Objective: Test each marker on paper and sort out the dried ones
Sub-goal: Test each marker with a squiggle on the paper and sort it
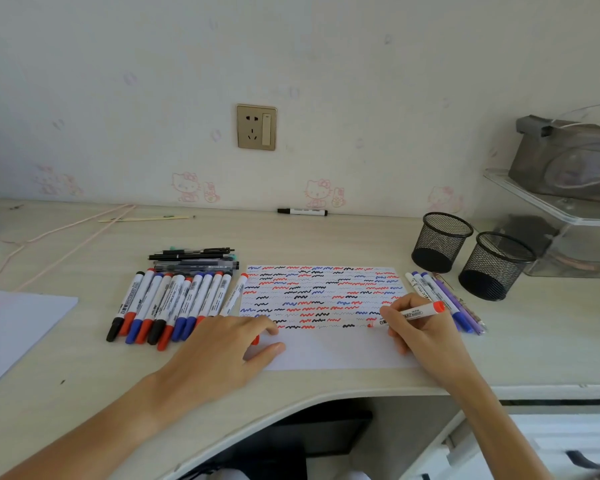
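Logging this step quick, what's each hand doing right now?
Left hand: open, fingers flat on the paper.
Right hand: holding a red marker, tip on the paper.

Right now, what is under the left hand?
The left hand rests flat on the white squiggle-covered paper sheet and the pale wooden desk. A red marker cap peeks out; the rest is covered.

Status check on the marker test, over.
Right hand grips red-capped white marker, tip on squiggle-covered white paper. Left hand flat, steadying paper. Nothing in the way.
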